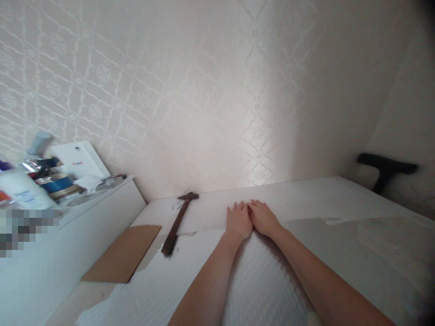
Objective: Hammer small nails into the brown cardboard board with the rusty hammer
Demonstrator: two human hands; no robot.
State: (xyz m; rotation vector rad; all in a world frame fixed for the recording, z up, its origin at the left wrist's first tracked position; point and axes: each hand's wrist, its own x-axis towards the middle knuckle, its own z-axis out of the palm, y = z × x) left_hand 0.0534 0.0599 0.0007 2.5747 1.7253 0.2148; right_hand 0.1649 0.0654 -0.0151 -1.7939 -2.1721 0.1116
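My left hand (239,220) lies on the white tabletop with its fingers spread and pointing toward the wall. Right beside it, touching it, my right hand (264,218) rests palm down, its fingers forward and partly overlapped near the left hand. Both hands sit at the far end of a white bubble-textured sheet (261,276), which runs back between my forearms. Whatever lies beneath the palms is hidden. To the left, a hammer (176,224) with a worn wooden handle lies with its head near the wall, small dark bits beside it.
A brown cardboard piece (124,253) lies left of the hammer. Further left stands a white cabinet (102,226) bearing a white box (79,158), a blue tape roll (57,184) and a white bottle (25,190). A black T-shaped object (385,167) stands beyond the right edge.
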